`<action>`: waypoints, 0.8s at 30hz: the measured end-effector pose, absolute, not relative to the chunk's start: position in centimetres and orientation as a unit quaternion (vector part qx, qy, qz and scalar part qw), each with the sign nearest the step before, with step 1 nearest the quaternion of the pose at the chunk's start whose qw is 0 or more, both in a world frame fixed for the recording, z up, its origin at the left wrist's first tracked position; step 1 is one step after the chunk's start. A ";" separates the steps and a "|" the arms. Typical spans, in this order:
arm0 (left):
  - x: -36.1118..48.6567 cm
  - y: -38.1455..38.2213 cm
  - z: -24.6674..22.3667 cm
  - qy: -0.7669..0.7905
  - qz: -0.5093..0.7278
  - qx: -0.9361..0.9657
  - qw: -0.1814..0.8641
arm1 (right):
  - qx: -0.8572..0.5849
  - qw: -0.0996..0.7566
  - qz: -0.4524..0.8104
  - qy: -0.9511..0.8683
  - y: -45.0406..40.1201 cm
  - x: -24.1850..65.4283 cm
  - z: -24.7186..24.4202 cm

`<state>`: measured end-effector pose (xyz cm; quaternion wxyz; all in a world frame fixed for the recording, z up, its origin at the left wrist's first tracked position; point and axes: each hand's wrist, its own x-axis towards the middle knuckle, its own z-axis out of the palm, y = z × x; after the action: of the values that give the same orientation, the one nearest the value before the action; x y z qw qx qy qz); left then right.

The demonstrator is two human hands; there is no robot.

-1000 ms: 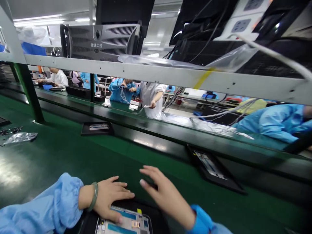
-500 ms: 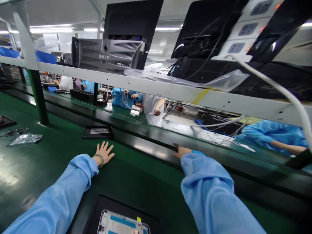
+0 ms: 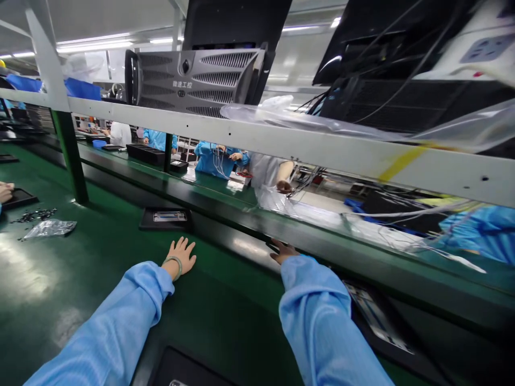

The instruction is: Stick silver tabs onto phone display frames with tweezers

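Observation:
My left hand point(image 3: 182, 258), with a bracelet at its wrist, lies on the green tabletop point(image 3: 225, 327), fingers spread and holding nothing. Just beyond its fingertips is a black tray point(image 3: 145, 221) carrying a small flat device part point(image 3: 169, 216). My right hand point(image 3: 284, 251) reaches to the dark strip point(image 3: 245, 244) along the bench's far side; its fingers are apart, their tips in shadow. To the right of my right sleeve, another black tray point(image 3: 372, 335) carries a flat metal device frame point(image 3: 380, 316). At the bottom edge, a third black tray point(image 3: 189, 370) shows only partly.
A white shelf beam point(image 3: 281, 131) crosses above the bench, carrying a grey computer case point(image 3: 197, 80) and plastic film. A green post point(image 3: 69, 155) stands at left, near a clear plastic bag point(image 3: 51, 229) and small black parts point(image 3: 36, 215). A co-worker's hand point(image 3: 6, 191) is at far left.
The view has shifted, so the scene sits further right. My right hand has moved left along the strip. The tray at right has come into view; the bottom tray has slipped mostly out of frame.

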<state>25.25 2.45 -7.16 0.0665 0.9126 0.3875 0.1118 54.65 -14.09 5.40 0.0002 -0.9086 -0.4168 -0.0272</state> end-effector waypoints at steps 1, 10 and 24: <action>25.3 2.4 -7.2 0.387 0.110 0.913 0.067 | -0.909 -0.002 -0.024 -0.415 -14.0 54.7 5.1; 24.8 2.3 -7.0 0.379 0.095 0.918 0.063 | -0.907 0.032 -0.024 -0.418 -14.7 54.8 2.9; 22.3 1.5 -6.3 0.368 0.011 0.929 0.033 | -0.908 0.127 0.027 -0.398 -11.4 60.3 2.6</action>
<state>22.31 1.46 -6.35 0.0327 0.9293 0.3678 0.0110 60.28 -11.41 2.60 0.1270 -0.9083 -0.3977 0.0275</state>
